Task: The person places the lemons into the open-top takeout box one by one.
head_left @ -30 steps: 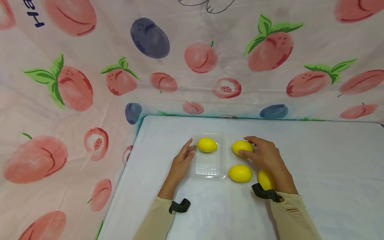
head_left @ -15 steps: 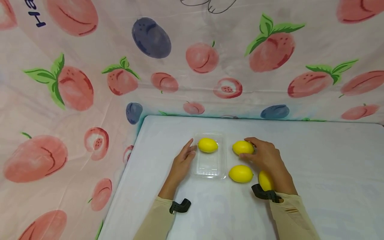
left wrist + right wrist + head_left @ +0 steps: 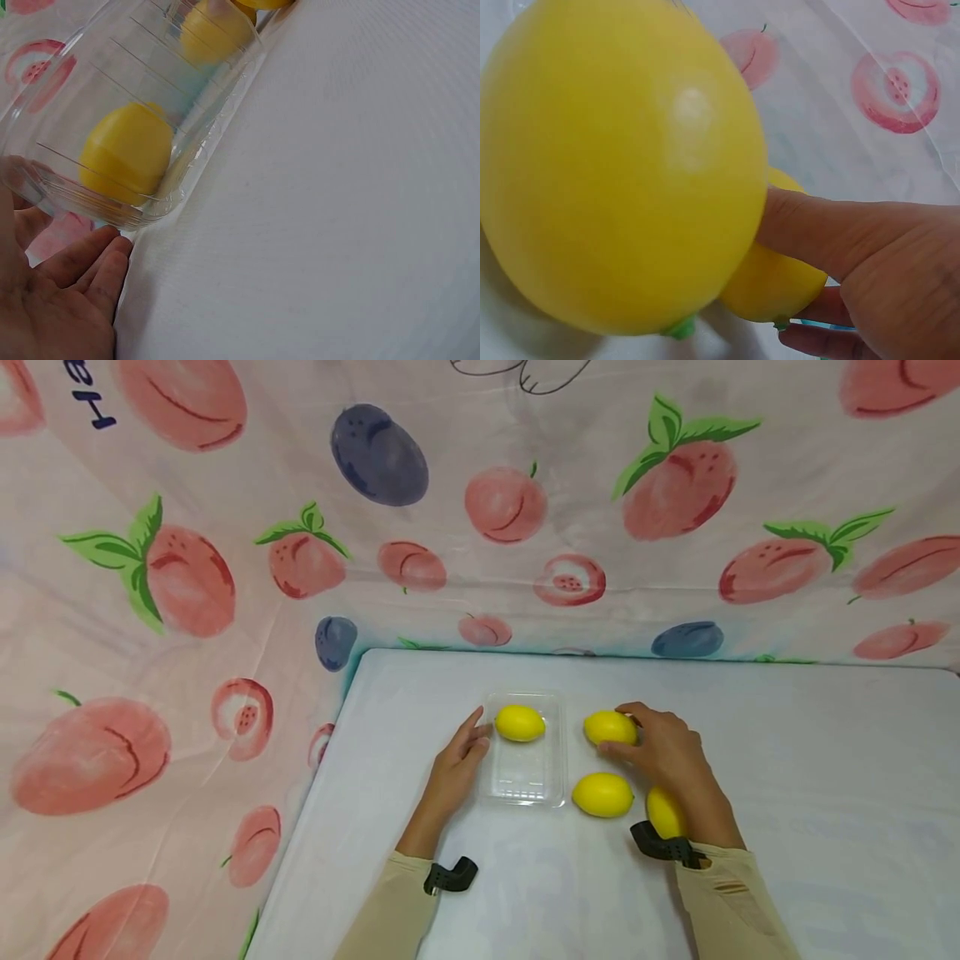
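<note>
Of the four lemons in sight, only one yellow oval lemon with a smooth skin (image 3: pixel 520 723) lies inside the clear rectangular plastic container (image 3: pixel 560 752), at its far end, while the near part of the container has no lemon in it; so, by my judgement, the work is at an early stage, with three lemons outside on the white smooth tabletop (image 3: pixel 825 777). One of these, the yellow lemon just to the right of the container (image 3: pixel 609 725), is grasped by the right hand (image 3: pixel 670 745), with the thumb on its near side and the fingers on its far side; whether it is lifted, I cannot tell. Another yellow lemon (image 3: pixel 602 795) lies nearer to the person and touches no hand, and the last yellow lemon (image 3: pixel 663 812) is partly hidden beside the right wrist. The left hand (image 3: pixel 454 766) is released, its fingers loosely extended at the left wall of the container; whether the fingertips really touch the wall, I cannot say with certainty. Compared with the head view of one second ago, the difference is very small: the right hand and its lemon seem to be slightly farther from the container, whereas the container, the left hand and the other lemons keep practically the same places.
</note>
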The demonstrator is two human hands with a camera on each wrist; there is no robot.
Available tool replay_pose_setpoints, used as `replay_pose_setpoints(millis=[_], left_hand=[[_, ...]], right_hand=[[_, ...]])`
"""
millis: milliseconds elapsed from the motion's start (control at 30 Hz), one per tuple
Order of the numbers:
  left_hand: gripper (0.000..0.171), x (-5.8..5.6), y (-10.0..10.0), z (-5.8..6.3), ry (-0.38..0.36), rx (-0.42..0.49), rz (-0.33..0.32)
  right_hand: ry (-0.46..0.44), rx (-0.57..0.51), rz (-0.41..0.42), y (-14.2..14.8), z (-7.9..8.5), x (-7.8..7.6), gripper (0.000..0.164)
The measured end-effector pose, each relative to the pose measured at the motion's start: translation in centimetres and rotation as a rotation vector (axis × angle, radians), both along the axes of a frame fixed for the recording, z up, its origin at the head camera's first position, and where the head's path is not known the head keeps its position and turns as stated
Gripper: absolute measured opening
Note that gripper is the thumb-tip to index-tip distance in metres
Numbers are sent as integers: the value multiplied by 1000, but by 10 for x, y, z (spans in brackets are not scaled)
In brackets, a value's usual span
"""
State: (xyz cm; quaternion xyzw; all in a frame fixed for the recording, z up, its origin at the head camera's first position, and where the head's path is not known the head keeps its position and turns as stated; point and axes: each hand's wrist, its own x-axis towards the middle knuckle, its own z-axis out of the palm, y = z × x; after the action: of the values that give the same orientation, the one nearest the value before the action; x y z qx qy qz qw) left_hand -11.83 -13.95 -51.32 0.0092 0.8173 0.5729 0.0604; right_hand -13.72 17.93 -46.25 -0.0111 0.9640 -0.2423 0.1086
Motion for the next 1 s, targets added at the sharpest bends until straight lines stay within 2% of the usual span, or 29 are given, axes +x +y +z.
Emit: replay_pose_setpoints(millis=[367, 567, 800, 1000], left_hand=[[50, 0, -1, 2, -3, -10, 10], [50, 0, 0, 1, -5, -4, 9], [51, 1, 1, 1, -6, 0, 10], [50, 0, 1, 1, -11, -1, 7]], right_hand=[[14, -38, -47, -1, 5, 3, 78], [59, -61, -47, -2, 9, 5, 76], [71, -96, -38, -6, 12, 5, 79], [134, -125, -31, -8, 14, 6, 78]])
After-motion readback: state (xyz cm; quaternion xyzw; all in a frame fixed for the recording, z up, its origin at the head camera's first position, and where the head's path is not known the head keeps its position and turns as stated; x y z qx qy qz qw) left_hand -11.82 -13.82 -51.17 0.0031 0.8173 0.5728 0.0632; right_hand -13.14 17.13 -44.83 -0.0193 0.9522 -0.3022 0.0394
